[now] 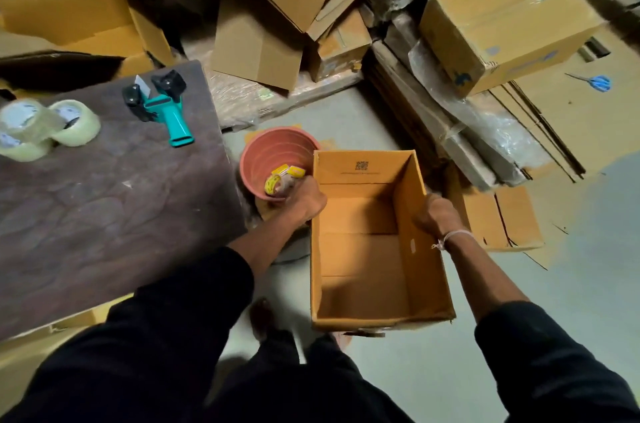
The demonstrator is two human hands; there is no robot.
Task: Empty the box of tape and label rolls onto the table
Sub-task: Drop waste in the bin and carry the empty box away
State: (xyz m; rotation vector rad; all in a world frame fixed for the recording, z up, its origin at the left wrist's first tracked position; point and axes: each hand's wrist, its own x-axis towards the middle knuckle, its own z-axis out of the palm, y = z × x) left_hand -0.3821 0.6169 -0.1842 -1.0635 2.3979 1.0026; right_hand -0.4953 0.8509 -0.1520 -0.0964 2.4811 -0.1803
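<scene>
An open cardboard box (363, 249) hangs above the floor to the right of the dark brown table (104, 208); its inside shows bare cardboard. My right hand (436, 214) grips the box's right wall. At the box's left edge my left hand (304, 197) is closed around small rolls with yellow labels (277, 182). On the table's far left lie three clear tape rolls (41, 128), with a teal tape dispenser (162, 104) beside them.
A terracotta-coloured pot (273, 156) stands on the floor just behind my left hand, between table and box. Cardboard boxes (502, 17) and flattened cartons pile up behind and to the right. Blue scissors (597, 81) lie on a carton at far right.
</scene>
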